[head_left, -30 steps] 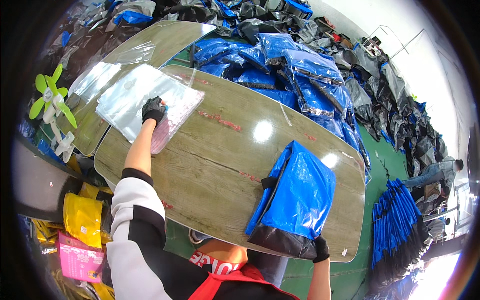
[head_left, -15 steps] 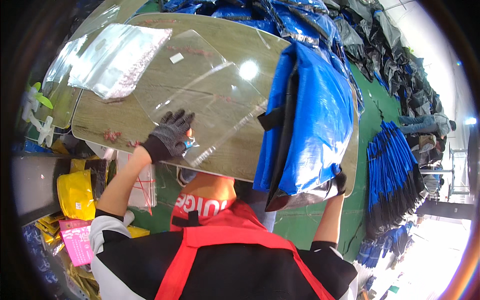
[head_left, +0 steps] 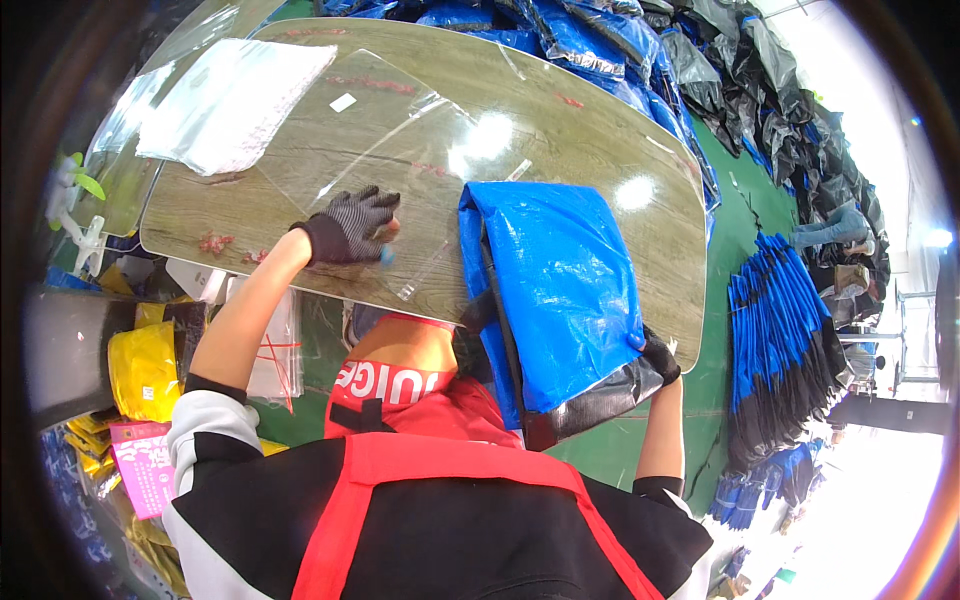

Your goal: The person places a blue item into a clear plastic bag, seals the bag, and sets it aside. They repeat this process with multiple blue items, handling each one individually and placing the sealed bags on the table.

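Observation:
A folded blue-and-black bag (head_left: pixel 560 290) of shiny woven plastic, with a black strap at its left side, lies partly on the table and overhangs its near edge. My right hand (head_left: pixel 660 357), in a dark glove, grips its lower right corner; the fingertips are partly hidden. My left hand (head_left: pixel 355 228), in a grey dotted glove with bare fingertips, rests over a clear plastic sleeve (head_left: pixel 385 150) with its fingers apart. Something small and blue shows at its fingertips, too small to make out. The sleeve lies flat, its right part running toward the blue bag.
A stack of clear sleeves (head_left: pixel 225 110) lies at the table's (head_left: pixel 600 130) far left. Blue packed bags (head_left: pixel 590 40) are heaped beyond it. A row of folded blue-black bags (head_left: pixel 780 350) stands on the floor at right. Yellow packets (head_left: pixel 145 370) sit at left. A person (head_left: pixel 845 230) is far right.
The folded blue bag has come down and toward me and left, baring the table's right side. My right hand moved with it. My left hand has shifted slightly away from me, fingers more bent.

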A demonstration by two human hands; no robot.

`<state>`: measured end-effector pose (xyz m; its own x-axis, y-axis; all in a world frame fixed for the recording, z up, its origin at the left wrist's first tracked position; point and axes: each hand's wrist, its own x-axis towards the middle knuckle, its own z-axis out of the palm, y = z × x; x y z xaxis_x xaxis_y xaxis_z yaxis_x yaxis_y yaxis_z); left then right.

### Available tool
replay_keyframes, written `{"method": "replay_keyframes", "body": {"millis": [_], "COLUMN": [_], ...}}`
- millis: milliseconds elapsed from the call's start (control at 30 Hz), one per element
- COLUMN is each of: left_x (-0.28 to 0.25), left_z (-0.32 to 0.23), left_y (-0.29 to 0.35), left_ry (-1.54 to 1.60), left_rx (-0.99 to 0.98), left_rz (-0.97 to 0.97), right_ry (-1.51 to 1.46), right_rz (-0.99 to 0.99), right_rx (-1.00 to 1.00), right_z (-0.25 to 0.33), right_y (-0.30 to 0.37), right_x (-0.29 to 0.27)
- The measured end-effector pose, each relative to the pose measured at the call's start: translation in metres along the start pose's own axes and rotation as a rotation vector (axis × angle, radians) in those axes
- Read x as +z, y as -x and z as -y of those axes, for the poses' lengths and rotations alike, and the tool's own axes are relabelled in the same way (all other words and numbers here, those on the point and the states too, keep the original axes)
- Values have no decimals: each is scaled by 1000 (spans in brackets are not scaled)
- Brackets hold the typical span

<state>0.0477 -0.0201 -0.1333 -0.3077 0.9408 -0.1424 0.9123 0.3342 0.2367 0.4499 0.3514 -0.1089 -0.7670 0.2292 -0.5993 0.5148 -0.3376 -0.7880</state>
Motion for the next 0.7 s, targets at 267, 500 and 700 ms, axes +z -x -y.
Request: {"method": "replay_keyframes", "body": {"millis": [267, 500, 700], "left_x": [43, 43, 46], "left_z": [-22, -15, -10], "left_y": [-59, -53, -62], "left_ry": [277, 400, 838], "left_rx": [-193, -113, -379], "left_rz": [-650, -761, -666], "right_ry": [-25, 87, 82], "right_rz": [38, 13, 39], "right_rx": [-29, -25, -7], "right_z": [9, 24, 57], "right_y": [0, 0, 10], "right_x": [-2, -4, 12]}}
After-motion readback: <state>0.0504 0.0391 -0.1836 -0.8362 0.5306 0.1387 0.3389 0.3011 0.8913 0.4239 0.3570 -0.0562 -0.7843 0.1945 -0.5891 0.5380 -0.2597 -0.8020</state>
